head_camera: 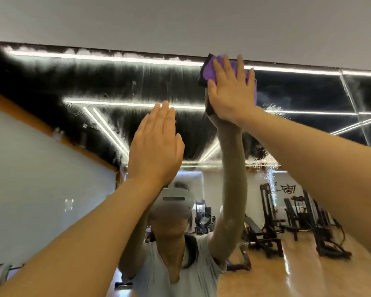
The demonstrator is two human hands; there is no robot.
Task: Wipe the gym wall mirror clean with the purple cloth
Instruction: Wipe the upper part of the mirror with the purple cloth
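gym machines (296,219) and a wooden floor (287,271) show reflected at lower right, light strips (107,58) across the dark upper glass. the mirror (116,86) is streaked and smeared at upper left. the purple cloth (210,69), dark-edged, sits near the top edge at upper centre-right, pressed flat by the right hand (229,93), fingers straight. the left hand (156,146) is flat and open at centre, hiding part of the reflection; whether it touches the glass is unclear.

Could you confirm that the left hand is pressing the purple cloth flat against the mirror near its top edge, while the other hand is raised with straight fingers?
Not quite: it is the right hand that presses the purple cloth flat against the mirror near its top edge. The left hand is the one raised with straight fingers, holding nothing. The head view shows this.
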